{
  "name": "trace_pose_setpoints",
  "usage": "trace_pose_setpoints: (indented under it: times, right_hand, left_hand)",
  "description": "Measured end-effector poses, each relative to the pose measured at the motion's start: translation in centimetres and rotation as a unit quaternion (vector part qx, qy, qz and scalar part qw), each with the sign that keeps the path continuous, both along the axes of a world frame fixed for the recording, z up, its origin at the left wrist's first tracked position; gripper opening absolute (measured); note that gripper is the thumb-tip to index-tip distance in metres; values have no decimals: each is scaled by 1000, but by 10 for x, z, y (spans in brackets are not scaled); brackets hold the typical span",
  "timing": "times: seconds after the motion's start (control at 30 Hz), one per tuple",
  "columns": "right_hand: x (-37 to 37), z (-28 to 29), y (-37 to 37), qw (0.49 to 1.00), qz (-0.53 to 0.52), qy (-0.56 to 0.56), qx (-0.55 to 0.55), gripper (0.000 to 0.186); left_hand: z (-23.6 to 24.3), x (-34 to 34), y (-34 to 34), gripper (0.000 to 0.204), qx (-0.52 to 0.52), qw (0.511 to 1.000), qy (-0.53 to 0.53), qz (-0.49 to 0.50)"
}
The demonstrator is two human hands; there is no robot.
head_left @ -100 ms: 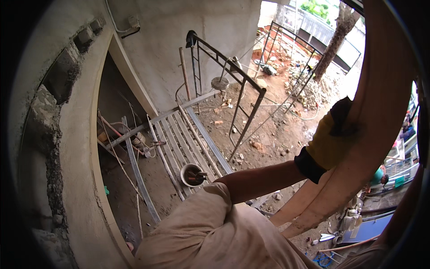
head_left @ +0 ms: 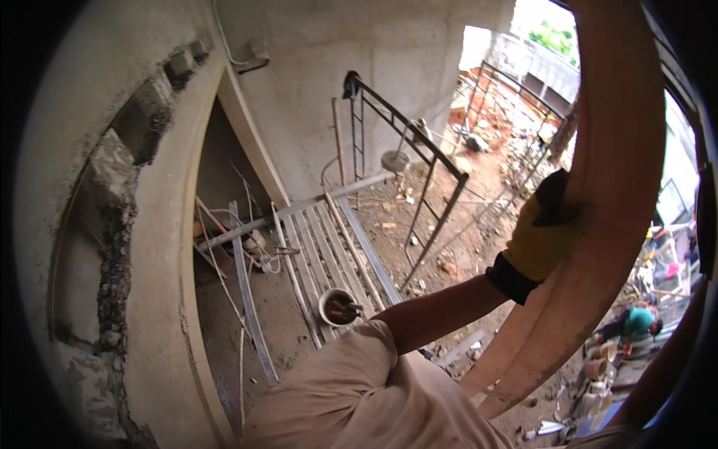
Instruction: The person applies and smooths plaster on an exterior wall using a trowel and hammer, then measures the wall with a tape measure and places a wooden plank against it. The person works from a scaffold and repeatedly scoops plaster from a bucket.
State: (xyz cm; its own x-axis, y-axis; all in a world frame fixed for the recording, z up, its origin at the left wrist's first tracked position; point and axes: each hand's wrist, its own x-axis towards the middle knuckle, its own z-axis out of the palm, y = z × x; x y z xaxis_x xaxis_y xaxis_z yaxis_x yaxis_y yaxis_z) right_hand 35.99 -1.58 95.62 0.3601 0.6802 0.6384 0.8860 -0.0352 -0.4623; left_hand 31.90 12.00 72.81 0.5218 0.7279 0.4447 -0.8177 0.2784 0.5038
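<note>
My left hand, in a yellow work glove with black finger parts and a black cuff, lies against a long pinkish-brown beam. Its fingers bend at the beam's edge and are partly hidden. The beam looks curved and runs from the top of the view down past my lap. Dark at the lower right rim is my right forearm; the hand on it is out of view. Left of my knee, a pale bucket with several handled tools in it stands on a slatted platform.
Below, a dark metal scaffold frame stands beside the platform. A rough, broken wall opening is at the left. Rubble and dirt cover the ground. At the lower right, a person in a teal top bends among buckets and clutter.
The view has swung a little, so the wall, platform and bucket sit further right. More of the person at the lower right shows. My left hand stays on the beam.
</note>
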Motion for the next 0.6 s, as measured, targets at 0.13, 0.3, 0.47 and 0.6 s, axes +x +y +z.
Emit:
trace_pose_setpoints:
  times: [0.13, 0.3, 0.47, 0.6]
  right_hand:
    - [58, -140, -71, 965, 71, 181, -175, 49]
    - [70, -358, -110, 828, 95, 363, -417, 56]
    - [41, -382, -93, 923, 139, 168, -317, 50]
    - [21, -393, -89, 926, 176, 192, -272, 37]
  left_hand:
    - [12, -58, 61, 49, 85, 985, 54, 139]
    - [47, -94, 98, 43, 48, 995, 23, 88]
    - [37, -98, 120, 45, 19, 995, 39, 87]
    - [29, -94, 121, 46, 12, 996, 28, 85]
